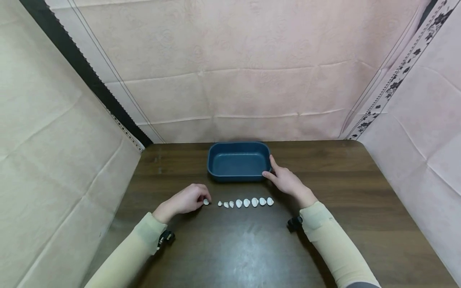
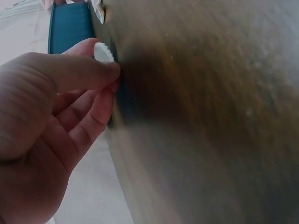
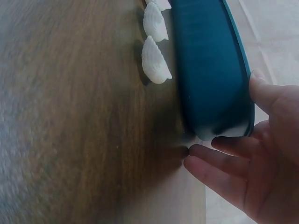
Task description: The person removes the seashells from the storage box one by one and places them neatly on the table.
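Observation:
Between thumb and fingertips, my left hand (image 1: 189, 198) pinches a small white seashell (image 2: 103, 52) at the left end of a row. Several more white seashells (image 1: 255, 202) lie in that row on the table, apart from the held one; the right wrist view shows ribs on a seashell (image 3: 155, 60). Behind the row stands a blue rectangular tray (image 1: 239, 177) with nothing visible inside. My right hand (image 1: 288, 181) touches the tray's right end near its front corner, thumb and forefinger apart. In the right wrist view its other fingers (image 3: 219, 177) stretch out, fairly straight.
The brown wooden table (image 1: 230, 256) ends just behind the tray. A pale cloth (image 1: 230, 92) hangs along its back, and cloth also covers the left and right sides. Black devices (image 1: 165, 239) are strapped to both wrists.

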A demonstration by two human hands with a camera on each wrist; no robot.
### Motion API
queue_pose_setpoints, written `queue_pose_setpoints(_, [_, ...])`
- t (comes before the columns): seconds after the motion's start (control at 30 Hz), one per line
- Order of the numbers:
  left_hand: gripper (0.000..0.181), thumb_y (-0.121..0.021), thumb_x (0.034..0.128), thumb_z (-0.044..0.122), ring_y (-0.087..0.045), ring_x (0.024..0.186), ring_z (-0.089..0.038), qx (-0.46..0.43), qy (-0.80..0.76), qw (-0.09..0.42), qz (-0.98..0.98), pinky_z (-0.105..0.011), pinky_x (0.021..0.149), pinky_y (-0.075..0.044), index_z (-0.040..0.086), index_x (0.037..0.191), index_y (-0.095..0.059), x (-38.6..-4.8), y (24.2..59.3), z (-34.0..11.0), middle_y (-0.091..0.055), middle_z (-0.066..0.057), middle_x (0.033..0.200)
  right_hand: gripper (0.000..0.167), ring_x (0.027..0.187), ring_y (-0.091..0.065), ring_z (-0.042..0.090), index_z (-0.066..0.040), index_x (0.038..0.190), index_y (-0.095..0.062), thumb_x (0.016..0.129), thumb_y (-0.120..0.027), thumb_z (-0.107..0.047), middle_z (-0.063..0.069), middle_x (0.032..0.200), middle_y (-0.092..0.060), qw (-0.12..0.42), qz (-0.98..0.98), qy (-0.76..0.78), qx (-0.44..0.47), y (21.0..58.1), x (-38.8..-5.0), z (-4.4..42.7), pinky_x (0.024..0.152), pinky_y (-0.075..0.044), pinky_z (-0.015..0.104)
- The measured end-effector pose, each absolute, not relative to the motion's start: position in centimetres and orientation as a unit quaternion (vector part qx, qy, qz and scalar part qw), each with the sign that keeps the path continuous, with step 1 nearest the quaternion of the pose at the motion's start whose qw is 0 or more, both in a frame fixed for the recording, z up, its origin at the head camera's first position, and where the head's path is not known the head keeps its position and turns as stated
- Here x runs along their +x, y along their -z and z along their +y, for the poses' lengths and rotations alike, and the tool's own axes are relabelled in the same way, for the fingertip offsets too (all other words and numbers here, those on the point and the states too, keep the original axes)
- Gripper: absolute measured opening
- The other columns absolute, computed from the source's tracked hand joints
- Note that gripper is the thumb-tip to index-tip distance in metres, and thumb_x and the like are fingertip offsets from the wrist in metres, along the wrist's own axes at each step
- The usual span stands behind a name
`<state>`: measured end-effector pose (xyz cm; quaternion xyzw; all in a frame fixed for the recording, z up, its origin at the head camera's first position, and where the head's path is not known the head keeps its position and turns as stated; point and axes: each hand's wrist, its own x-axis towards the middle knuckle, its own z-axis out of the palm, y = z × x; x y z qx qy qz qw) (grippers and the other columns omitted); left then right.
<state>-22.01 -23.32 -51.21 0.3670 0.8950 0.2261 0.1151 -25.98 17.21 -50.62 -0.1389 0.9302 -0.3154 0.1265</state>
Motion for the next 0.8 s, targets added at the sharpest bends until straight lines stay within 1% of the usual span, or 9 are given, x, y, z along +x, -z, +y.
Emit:
queue_pose_setpoints(0.13, [0.028, -0.072, 0.0941, -0.010, -0.061, 0.088, -0.016, 0.384, -0.217, 0.114, 0.891, -0.030, 0.078, -0.053, 0.015, 0.101, -0.081, -22.1, 51.3, -22.9, -0.067, 0.005, 0.101, 0.094, 0.141, -0.054, 0.044, -0.012, 0.172, 0.001, 0.109, -0.046, -0.063, 0.028, 0.164, -0.040, 0.127, 0.930, 0.316, -0.137, 50.6, -25.9, 17.2, 0.114, -0.041, 0.063])
queue_pose_setpoints(0.27, [0.029, -0.071, 0.0932, -0.011, -0.063, 0.086, -0.019, 0.386, -0.224, 0.118, 0.887, -0.030, 0.076, -0.053, 0.014, 0.104, -0.080, -22.1, 51.2, -22.8, -0.067, 0.004, 0.102, 0.094, 0.140, -0.054, 0.044, -0.011, 0.172, 0.002, 0.109, -0.045, -0.064, 0.028, 0.163, -0.041, 0.128, 0.930, 0.314, -0.140, 50.6, -25.9, 17.2, 0.114, -0.041, 0.063])
queue_pose_setpoints(0.43, [0.026, -0.082, 0.0907, 0.000, -0.063, 0.084, -0.014, 0.369, -0.240, 0.125, 0.889, -0.029, 0.074, -0.055, 0.014, 0.112, -0.079, -21.8, 51.0, -23.1, -0.069, 0.003, 0.104, 0.092, 0.141, -0.053, 0.045, -0.012, 0.172, 0.001, 0.110, -0.046, -0.061, 0.028, 0.164, -0.039, 0.125, 0.930, 0.317, -0.140, 50.6, -26.0, 17.2, 0.115, -0.041, 0.063])
queue_pose_setpoints(0.53, [0.027, -0.088, 0.0877, 0.004, -0.062, 0.083, -0.011, 0.362, -0.248, 0.117, 0.891, -0.028, 0.074, -0.055, 0.012, 0.112, -0.079, -21.7, 51.2, -23.1, -0.069, 0.002, 0.103, 0.093, 0.143, -0.052, 0.045, -0.013, 0.172, 0.002, 0.110, -0.046, -0.062, 0.027, 0.165, -0.038, 0.126, 0.930, 0.316, -0.138, 50.5, -26.0, 17.3, 0.115, -0.040, 0.064])
queue_pose_setpoints(0.7, [0.021, -0.086, 0.0877, 0.001, -0.061, 0.081, -0.007, 0.359, -0.259, 0.104, 0.890, -0.026, 0.072, -0.055, 0.009, 0.107, -0.080, -21.5, 51.7, -22.5, -0.070, 0.000, 0.100, 0.095, 0.142, -0.052, 0.044, -0.013, 0.172, 0.003, 0.108, -0.044, -0.067, 0.027, 0.165, -0.038, 0.127, 0.931, 0.313, -0.137, 50.7, -26.0, 17.3, 0.115, -0.040, 0.063])
queue_pose_setpoints(0.8, [0.020, -0.085, 0.0889, 0.001, -0.062, 0.080, -0.008, 0.360, -0.258, 0.106, 0.890, -0.026, 0.071, -0.055, 0.009, 0.107, -0.081, -21.5, 51.8, -22.0, -0.071, -0.001, 0.100, 0.094, 0.142, -0.052, 0.045, -0.013, 0.172, 0.003, 0.109, -0.044, -0.065, 0.027, 0.165, -0.039, 0.128, 0.931, 0.313, -0.136, 51.0, -26.0, 17.3, 0.115, -0.040, 0.064])
